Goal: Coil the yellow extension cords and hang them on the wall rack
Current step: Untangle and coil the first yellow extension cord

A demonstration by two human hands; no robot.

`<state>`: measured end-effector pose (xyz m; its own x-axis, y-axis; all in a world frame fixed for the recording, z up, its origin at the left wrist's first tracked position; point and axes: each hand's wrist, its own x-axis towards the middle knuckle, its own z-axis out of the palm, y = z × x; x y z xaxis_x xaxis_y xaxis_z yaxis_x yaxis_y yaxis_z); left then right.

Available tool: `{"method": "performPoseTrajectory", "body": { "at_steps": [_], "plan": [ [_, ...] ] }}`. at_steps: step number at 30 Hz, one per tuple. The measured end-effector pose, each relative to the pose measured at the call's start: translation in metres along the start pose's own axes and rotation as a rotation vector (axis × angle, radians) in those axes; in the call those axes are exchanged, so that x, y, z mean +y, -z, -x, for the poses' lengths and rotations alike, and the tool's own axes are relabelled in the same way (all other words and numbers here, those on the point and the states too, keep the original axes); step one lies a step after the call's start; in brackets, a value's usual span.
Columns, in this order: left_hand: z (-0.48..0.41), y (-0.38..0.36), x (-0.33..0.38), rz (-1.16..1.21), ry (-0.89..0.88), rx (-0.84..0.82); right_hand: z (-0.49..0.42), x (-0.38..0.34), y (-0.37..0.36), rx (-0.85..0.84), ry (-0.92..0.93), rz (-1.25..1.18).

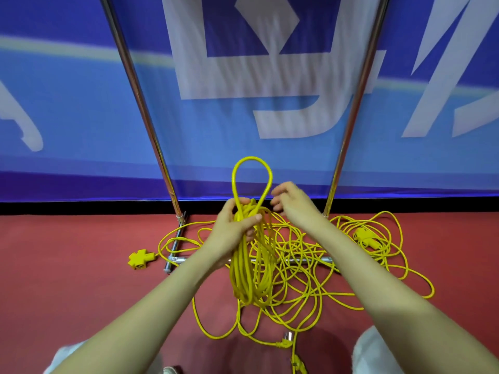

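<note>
Though banner lettering (243,76) illegible, cord coil (251,271) in left hand (232,228) grasp, right hand (293,202) hold unclear

We see a yellow coiled cord (249,265) hanging upright, one loop (252,179) standing above it. More yellow cord (310,279) lies tangled on the red floor (81,265).

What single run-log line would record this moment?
stage: coiling | left hand: grips coil | right hand: open, beside top loop | floor: loose cord tangle
</note>
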<state>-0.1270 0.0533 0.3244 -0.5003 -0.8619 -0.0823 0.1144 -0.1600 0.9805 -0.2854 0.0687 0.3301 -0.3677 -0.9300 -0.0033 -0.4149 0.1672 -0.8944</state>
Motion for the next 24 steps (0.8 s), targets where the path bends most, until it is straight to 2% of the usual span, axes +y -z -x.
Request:
{"method": "performPoseTrajectory", "body": {
  "at_steps": [3, 7, 10, 13, 17, 19, 21, 24],
  "plan": [
    [-0.001, 0.012, 0.012, 0.119, 0.012, 0.053, 0.009, 0.018, -0.018, -0.351, 0.018, 0.252],
    [0.0, 0.023, 0.025, 0.192, 0.0, 0.075, 0.018, 0.027, -0.041, -0.405, -0.03, 0.204],
    [0.0, 0.032, 0.034, 0.233, -0.019, 0.077, 0.022, 0.033, -0.049, -0.539, 0.057, 0.474],
    [0.002, 0.034, 0.036, 0.177, -0.051, 0.078, 0.02, 0.034, -0.048, -0.432, 0.06, 0.445],
    [0.003, 0.03, 0.028, -0.101, -0.067, 0.078, 0.009, 0.019, -0.03, -0.113, 0.05, 0.147],
    [0.002, 0.03, 0.025, -0.145, -0.026, 0.093, 0.003, 0.017, -0.017, 0.039, 0.009, 0.067],
    [0.0, 0.032, 0.028, -0.126, 0.018, 0.11, -0.003, 0.02, -0.005, 0.143, 0.0, 0.182],
    [0.0, 0.035, 0.037, -0.047, 0.032, 0.112, -0.004, 0.023, 0.009, 0.154, -0.003, 0.594]
  ]
}}
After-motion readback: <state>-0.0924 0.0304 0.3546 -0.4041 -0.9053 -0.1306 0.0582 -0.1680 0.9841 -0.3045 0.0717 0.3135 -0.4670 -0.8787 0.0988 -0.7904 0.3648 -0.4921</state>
